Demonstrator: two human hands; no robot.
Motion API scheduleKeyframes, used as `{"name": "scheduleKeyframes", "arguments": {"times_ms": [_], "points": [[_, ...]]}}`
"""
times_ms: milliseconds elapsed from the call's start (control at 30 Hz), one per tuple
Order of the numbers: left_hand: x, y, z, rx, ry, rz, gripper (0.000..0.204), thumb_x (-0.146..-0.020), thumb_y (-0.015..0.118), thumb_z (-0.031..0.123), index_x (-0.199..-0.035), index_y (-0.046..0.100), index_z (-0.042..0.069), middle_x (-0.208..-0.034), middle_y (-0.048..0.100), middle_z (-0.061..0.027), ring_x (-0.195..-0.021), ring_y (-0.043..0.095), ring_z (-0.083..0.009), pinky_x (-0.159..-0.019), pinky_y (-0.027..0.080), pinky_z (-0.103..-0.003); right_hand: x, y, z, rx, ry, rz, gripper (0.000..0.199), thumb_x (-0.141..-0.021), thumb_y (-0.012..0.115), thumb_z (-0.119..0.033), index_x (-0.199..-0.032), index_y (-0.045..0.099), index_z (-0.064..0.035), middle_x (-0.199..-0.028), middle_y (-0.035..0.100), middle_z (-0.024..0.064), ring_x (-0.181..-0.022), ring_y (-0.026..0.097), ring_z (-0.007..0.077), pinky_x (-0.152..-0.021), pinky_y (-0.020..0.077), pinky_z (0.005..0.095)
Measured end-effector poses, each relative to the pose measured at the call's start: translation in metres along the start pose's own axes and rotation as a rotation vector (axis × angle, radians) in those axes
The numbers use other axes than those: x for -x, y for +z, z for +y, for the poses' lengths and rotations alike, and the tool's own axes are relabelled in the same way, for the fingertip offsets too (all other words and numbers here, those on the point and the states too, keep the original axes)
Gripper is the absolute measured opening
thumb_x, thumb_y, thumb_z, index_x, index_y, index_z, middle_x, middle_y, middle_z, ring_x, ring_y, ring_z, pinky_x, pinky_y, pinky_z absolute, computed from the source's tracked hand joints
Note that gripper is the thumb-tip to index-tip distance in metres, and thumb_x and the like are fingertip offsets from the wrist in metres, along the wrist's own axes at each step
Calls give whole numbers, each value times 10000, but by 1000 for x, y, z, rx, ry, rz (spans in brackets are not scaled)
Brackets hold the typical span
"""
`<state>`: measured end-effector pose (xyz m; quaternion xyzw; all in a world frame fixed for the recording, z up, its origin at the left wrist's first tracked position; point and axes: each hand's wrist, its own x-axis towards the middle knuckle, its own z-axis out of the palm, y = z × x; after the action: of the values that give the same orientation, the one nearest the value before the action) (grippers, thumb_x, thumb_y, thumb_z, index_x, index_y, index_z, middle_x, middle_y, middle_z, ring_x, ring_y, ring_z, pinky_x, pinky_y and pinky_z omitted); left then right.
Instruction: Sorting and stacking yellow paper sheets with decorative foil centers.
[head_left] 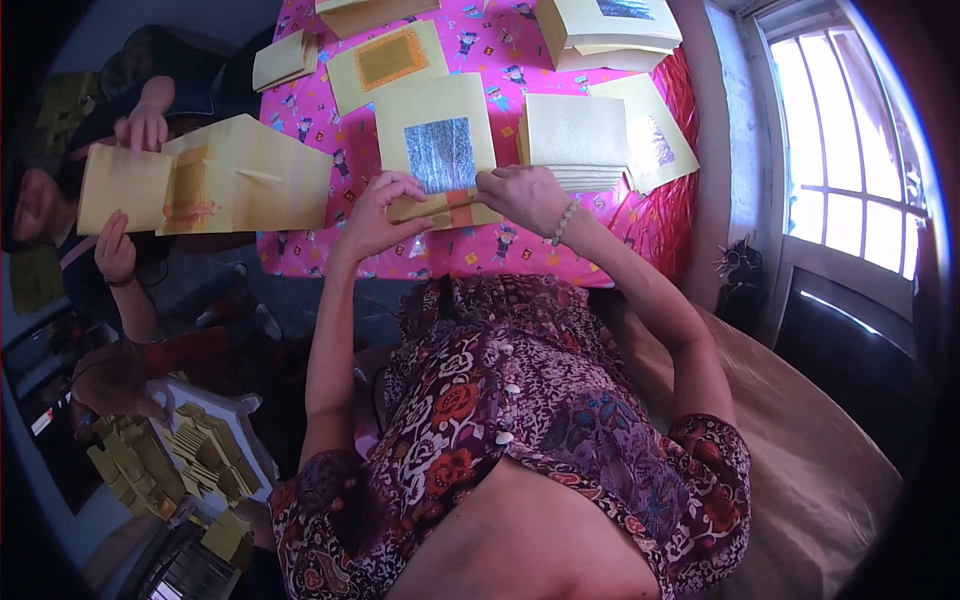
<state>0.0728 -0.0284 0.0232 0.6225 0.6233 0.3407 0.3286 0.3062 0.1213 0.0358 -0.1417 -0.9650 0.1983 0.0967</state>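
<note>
Pink patterned cloth (500, 60) covers the tabletop, printed with small cartoon figures, and daylight comes through a barred window (850, 150) at the right. Both hands meet at the near edge of the cloth over a folded paper (445, 208), yellowish with an orange-red band across it. The left hand (375, 215) curls its fingers (400, 185) round the paper's left end, and the right hand (525, 195), with a bead bracelet (563, 222) on the wrist, pinches the right end from above; so both hands are closed on the paper, though the exact grip under the fingers is hard to make out. Just behind the fold lies a pale yellow sheet (435, 115), thin and matte, with a shiny silver foil square (438, 152) at its middle. Right of it sits a stack (580, 140) of similar sheets, plain side up. Farther back is a sheet with a gold square (390, 58). At the left another person's hand (145, 125) holds a wide creased yellow sheaf (210, 180). Low at the left, a tray (235, 420) holds small folded yellow papers (190, 455)
</note>
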Motion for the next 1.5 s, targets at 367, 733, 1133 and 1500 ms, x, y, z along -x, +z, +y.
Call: {"name": "scheduleKeyframes", "arguments": {"times_ms": [367,733,1133,1500], "points": [[-15,-27,-22,-212,96,278,288,-745,707,65,-1026,643,71,-1005,657,-119,-927,613,-301,-832,472,-388,-5,-25,10,-224,1,67,259,-920,587,-306,-955,489,-68,-727,611,135,-672,631,326,-594,506,429],[-31,-25,-16,-57,-145,450,231,-839,711,233,-906,653,20,-732,635,-115,-654,589,-238,-634,476,-358,-32,-2,12,-555,423,415,336,-857,712,-280,-895,551,12,-888,551,137,-685,607,276,-633,522,375],[-30,-4,-8,95,-263,568,257,-912,647,170,-769,511,7,-588,507,-26,-538,459,-74,-496,375,-279,-44,5,11,-364,569,483,321,-843,728,-268,-776,559,-4,-754,566,132,-618,578,290,-569,477,395],[-29,8,-17,178,-290,593,223,-940,617,152,-794,503,28,-640,482,39,-590,417,-19,-516,342,-227,-47,1,11,-339,621,398,339,-849,721,-295,-774,554,-9,-732,568,133,-648,560,296,-594,469,406]]}}
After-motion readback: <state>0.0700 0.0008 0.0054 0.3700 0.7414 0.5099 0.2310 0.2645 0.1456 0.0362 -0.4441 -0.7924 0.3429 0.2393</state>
